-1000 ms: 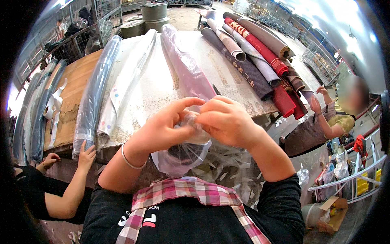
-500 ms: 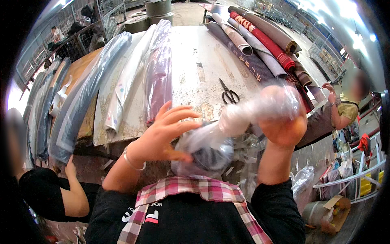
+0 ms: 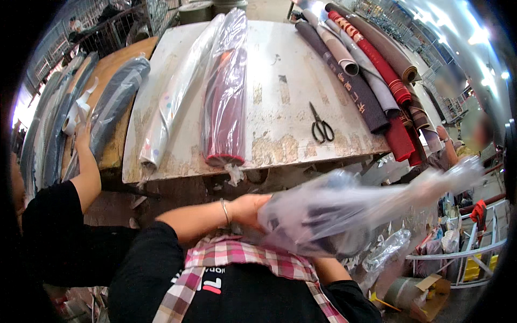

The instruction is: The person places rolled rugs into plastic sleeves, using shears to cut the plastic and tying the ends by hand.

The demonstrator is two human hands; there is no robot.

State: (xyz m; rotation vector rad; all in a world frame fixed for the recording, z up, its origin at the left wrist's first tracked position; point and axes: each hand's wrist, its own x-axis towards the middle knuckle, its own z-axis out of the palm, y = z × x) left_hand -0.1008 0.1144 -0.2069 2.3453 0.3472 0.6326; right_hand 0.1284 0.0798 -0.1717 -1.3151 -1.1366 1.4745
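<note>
A dark roll in loose clear plastic wrap [image 3: 323,215] lies across in front of my body, its loose plastic end stretching out to the right, blurred by motion. My left hand [image 3: 252,209], with a bracelet at the wrist, grips the roll's left side; its fingertips disappear behind the plastic. Of my right arm only the forearm [image 3: 329,269] shows below the bundle; the right hand is hidden behind the plastic. Beyond, black scissors [image 3: 322,131] lie on the worn white table [image 3: 269,132]. A plastic-wrapped maroon roll [image 3: 225,113] lies on the table, left of the scissors.
A white wrapped roll [image 3: 172,107] lies further left. Several unwrapped mats, including a red roll [image 3: 371,59], are stacked at the right. On the left, a co-worker's hand [image 3: 82,134] is by a dark wrapped roll [image 3: 118,97]. A metal frame [image 3: 458,258] stands at lower right.
The bundle's loose plastic has swung right and lower. My left hand has gone from spread fingers to the roll's side; my right hand has dropped from sight. The co-worker's hand has moved up.
</note>
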